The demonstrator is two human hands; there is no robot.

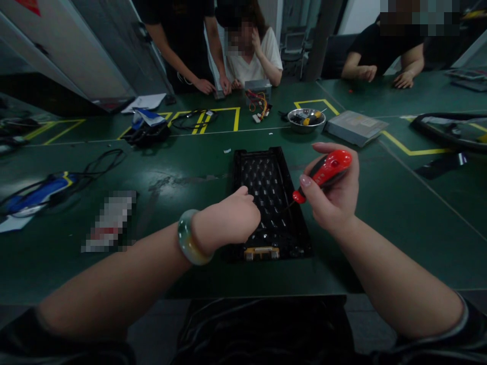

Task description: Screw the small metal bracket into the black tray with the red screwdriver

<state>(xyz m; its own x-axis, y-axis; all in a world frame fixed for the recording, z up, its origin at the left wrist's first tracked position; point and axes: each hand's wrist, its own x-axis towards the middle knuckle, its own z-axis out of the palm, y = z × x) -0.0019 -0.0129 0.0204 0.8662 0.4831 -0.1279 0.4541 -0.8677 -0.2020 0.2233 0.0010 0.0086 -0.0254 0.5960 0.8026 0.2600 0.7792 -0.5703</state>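
A black plastic panel (262, 177) with a raised, patterned surface lies lengthwise before me on the green table. At its near end sits a small tan circuit board (262, 251) with connectors. My left hand (232, 219) is closed over the panel's left side; the curled fingers hide whatever they may hold. In my right hand (337, 195), above the panel's right edge, is a screwdriver (329, 170) with a red and black handle. Its thin shaft points down and left toward the panel, and I cannot tell whether the tip touches it.
Behind the panel stand a metal bowl (306, 120) of tools and a grey metal box (355, 126). A blurred-out flat object (110, 220) and a blue cable bundle (45, 192) lie left. A black frame (452, 132) lies right. Several people are across the table, near a power supply (258, 90).
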